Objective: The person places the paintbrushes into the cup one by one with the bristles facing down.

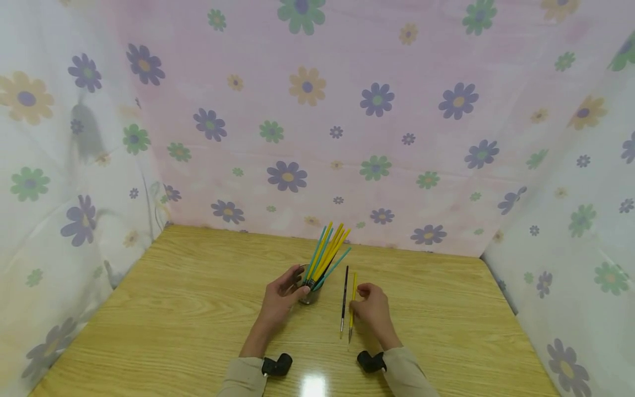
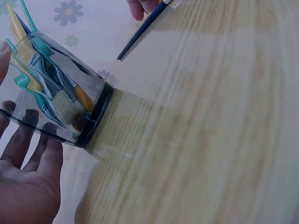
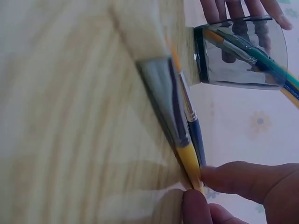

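Note:
A clear smoky glass (image 1: 308, 299) stands on the table, holding several paintbrushes (image 1: 327, 253) with yellow, teal and dark handles, bristles down. My left hand (image 1: 279, 300) grips the glass, fingers round its far side and thumb at the front near the rim. To the right, my right hand (image 1: 375, 309) pinches a yellow paintbrush (image 1: 354, 292) between thumb and finger. Its broad pale bristles point toward me, low over or on the table. Just left of it lies a thin dark-handled paintbrush (image 1: 344, 295), roughly parallel, also seen beyond the yellow paintbrush (image 3: 189, 161) in the right wrist view.
The wood-grain table (image 1: 198, 309) runs out on both sides of the hands. Behind it hangs a pink flowered cloth (image 1: 337, 165), with white flowered cloths at left and right. A light reflection shows on the tabletop near the front.

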A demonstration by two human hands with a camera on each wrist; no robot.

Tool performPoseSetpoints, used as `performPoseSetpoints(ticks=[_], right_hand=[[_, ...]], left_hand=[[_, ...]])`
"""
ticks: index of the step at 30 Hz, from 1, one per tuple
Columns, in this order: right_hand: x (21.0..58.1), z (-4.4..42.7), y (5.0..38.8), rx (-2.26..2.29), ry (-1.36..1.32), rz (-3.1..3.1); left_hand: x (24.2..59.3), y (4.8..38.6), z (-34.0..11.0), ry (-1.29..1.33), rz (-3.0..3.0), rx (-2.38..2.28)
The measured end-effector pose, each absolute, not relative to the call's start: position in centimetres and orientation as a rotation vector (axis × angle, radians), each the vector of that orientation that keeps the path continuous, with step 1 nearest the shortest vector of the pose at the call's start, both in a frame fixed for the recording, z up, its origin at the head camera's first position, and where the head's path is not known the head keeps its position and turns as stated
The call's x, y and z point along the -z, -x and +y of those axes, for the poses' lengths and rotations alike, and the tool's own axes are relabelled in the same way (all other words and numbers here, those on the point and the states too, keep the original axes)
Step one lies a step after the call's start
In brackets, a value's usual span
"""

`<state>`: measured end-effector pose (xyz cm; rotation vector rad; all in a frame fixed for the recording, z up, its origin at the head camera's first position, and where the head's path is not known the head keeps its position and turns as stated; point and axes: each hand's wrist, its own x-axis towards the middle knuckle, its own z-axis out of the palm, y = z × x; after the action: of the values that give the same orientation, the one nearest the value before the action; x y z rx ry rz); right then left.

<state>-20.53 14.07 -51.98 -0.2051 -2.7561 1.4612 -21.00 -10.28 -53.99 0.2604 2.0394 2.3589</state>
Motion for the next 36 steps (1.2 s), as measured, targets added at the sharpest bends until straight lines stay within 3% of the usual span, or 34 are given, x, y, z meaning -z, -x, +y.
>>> performPoseSetpoints(ticks=[11,36], right_hand=[[51.2,14.3,19.2,-1.451,0.153,-2.805],[51.5,14.1,20.4,-1.209,0.186,-2.886]], left_hand=[[54.1,20.9,-10.2,-0.256,2.054,-2.354],[54.2,20.9,-10.2,-0.25,2.045,-2.364]])
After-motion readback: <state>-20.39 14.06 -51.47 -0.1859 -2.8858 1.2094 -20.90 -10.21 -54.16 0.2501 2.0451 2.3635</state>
